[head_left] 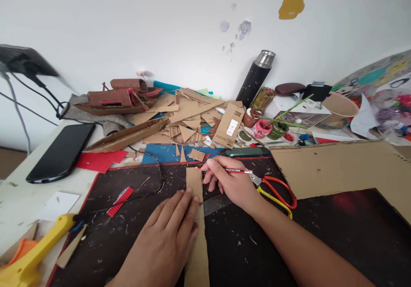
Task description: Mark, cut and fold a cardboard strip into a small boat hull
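On dark mat (236, 240) | left hand (168, 231) flat on cardboard strip (198, 257) | right hand (233, 185) pinching pencil (236, 171)

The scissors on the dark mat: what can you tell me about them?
The scissors have two looped handles, one red, one yellow, plastic-looking, meeting near a silvery metal part. They lie on the dark mat beside the right hand, handles pointing toward the picture's right. The blades are hidden, so whether they are open, or the hand touches them, I cannot tell.

No legible text; print on cardboard flap (229, 115) and pencil (236, 171) too small.
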Demonstrator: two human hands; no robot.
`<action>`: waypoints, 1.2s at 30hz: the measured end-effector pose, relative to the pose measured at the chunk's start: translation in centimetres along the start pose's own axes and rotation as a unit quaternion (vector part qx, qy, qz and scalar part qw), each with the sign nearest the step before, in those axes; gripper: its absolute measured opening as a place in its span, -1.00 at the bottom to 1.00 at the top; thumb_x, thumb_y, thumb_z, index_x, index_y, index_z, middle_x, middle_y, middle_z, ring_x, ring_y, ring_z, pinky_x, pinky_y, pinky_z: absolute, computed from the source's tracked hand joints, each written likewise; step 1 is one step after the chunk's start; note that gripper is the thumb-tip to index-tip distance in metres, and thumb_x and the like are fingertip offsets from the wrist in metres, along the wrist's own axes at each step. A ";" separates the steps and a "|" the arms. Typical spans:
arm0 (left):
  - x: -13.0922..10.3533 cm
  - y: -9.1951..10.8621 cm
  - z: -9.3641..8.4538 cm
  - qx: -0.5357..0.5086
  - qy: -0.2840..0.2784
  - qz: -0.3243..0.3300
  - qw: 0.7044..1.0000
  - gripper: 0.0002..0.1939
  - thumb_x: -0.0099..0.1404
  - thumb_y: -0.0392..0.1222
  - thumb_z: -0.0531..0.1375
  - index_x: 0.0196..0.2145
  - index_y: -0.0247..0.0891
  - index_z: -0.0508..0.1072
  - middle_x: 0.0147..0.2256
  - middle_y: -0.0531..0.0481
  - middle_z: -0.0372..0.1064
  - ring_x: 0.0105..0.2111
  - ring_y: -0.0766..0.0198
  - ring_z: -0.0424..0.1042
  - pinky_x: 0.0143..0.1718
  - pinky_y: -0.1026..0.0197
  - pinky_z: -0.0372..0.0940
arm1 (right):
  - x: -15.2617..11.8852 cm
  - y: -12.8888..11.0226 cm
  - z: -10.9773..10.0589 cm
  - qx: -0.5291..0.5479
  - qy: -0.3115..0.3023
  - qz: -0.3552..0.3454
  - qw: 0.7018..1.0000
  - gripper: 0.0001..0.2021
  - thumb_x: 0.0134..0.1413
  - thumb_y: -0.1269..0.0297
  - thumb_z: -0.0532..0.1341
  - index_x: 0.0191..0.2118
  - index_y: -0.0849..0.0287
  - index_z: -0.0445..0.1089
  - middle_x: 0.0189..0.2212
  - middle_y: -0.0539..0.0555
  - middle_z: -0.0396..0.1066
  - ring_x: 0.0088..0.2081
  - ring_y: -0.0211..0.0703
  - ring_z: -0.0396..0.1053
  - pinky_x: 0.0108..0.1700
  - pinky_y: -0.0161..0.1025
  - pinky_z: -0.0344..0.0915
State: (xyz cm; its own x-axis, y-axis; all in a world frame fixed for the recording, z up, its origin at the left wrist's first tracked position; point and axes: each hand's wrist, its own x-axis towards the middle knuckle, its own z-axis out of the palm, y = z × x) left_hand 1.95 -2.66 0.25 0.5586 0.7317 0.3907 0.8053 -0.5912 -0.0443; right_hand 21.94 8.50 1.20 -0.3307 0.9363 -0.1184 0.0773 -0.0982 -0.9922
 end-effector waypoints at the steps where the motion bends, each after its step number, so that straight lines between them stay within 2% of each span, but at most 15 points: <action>1: 0.0 0.0 0.0 -0.005 -0.001 -0.003 1.000 -0.58 0.60 -0.25 -0.02 0.21 -0.43 0.50 0.19 -0.28 0.53 0.20 -0.07 0.45 0.18 -0.08 0.29 | 0.0 0.0 0.0 -0.001 0.000 0.002 1.000 -0.55 0.39 -0.16 0.24 -0.22 0.18 0.55 -0.45 0.05 0.56 -0.55 -0.27 0.49 -0.57 -0.38 0.24; 11: -0.1 -0.1 0.1 -0.032 0.006 -0.025 0.999 -0.59 0.60 -0.20 -0.01 0.17 -0.37 0.53 0.17 -0.23 0.54 0.19 -0.04 0.45 0.17 -0.05 0.29 | 0.1 -0.2 0.1 -0.001 0.000 0.008 1.000 -0.58 0.40 -0.13 0.24 -0.25 0.16 0.55 -0.46 0.03 0.56 -0.56 -0.27 0.49 -0.59 -0.38 0.22; 23: 0.0 -0.2 0.0 -0.033 0.005 -0.022 0.999 -0.60 0.59 -0.21 0.01 0.17 -0.38 0.53 0.16 -0.25 0.55 0.17 -0.06 0.46 0.17 -0.05 0.28 | 0.0 -0.3 0.3 -0.032 0.009 0.009 0.999 -0.64 0.42 -0.03 0.23 -0.26 0.15 0.55 -0.47 0.02 0.56 -0.56 -0.28 0.46 -0.57 -0.37 0.24; 30: 0.0 -0.2 0.0 -0.038 0.003 -0.022 0.999 -0.60 0.59 -0.22 0.00 0.17 -0.39 0.53 0.17 -0.25 0.54 0.18 -0.06 0.45 0.16 -0.05 0.28 | 0.0 0.0 0.3 -0.016 0.017 0.005 1.000 -0.58 0.40 -0.12 0.23 -0.21 0.16 0.57 -0.44 0.05 0.57 -0.55 -0.26 0.49 -0.57 -0.37 0.26; 36: 0.1 0.0 0.0 -0.036 0.000 -0.027 0.999 -0.58 0.60 -0.22 -0.02 0.18 -0.37 0.53 0.18 -0.23 0.54 0.18 -0.05 0.45 0.16 -0.05 0.28 | -0.1 0.0 0.2 -0.011 0.013 0.006 1.000 -0.55 0.38 -0.17 0.24 -0.24 0.16 0.55 -0.47 0.04 0.56 -0.57 -0.27 0.48 -0.58 -0.37 0.25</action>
State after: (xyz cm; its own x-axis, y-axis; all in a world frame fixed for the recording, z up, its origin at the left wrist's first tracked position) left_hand 1.99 -2.56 0.29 0.5138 0.7634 0.3915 0.8184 -0.5731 0.0433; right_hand 21.79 8.38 1.24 -0.3043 0.9439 -0.1285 0.1025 -0.1017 -0.9895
